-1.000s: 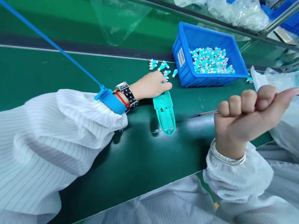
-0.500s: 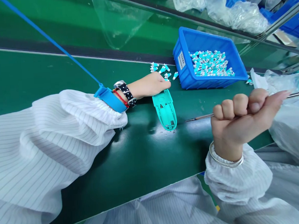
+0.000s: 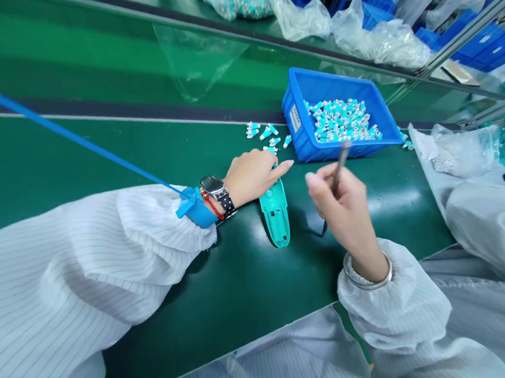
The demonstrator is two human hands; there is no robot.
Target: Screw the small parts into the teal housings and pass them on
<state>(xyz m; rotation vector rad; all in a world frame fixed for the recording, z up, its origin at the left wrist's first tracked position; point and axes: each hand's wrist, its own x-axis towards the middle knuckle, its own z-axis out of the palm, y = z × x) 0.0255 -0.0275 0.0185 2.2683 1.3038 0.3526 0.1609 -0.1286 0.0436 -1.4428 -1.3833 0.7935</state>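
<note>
One teal casing was open, seemingly unfinished, the right hand pinching a metal rod, the grip of the left hand unclear

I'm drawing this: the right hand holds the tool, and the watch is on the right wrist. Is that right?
Not quite: the watch is on the left wrist, as the head view shows. The right hand does hold the tool.

White glare pools on the green tabletop
</note>
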